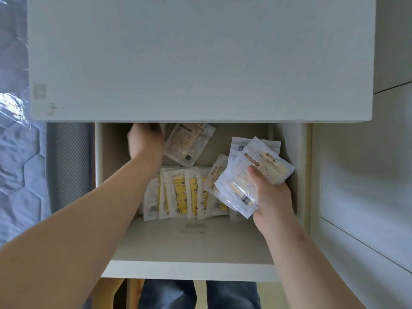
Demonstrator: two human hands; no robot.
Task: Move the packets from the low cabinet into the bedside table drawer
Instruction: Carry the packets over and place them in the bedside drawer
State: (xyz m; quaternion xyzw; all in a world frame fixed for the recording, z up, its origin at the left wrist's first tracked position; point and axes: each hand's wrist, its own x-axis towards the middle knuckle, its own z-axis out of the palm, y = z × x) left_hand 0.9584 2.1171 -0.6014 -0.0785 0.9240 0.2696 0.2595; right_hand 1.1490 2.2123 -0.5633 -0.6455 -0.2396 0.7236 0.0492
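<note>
1. White-and-clear plastic packets (249, 175), a fanned bundle, are gripped in the right hand (273, 197).
2. A single tilted packet (189, 142) lies just beside the nearer left hand (146, 141); that hand's grasp is blurred and cannot be told.
3. Between the hands, yellow-printed packets (182, 192) stand in the pale drawer (189, 246); the white tabletop (200, 63) overhangs its back.

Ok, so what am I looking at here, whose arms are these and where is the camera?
No machine here: a person wears one camera on the head, looking down past both bare arms. Below the white bedside table top is an open pale drawer. In it sits a row of white packets with yellow patterned fronts. The right hand grips a bundle of clear plastic packets. The left hand reaches to the back beside a single clear packet; blur hides whether it holds anything.
</note>
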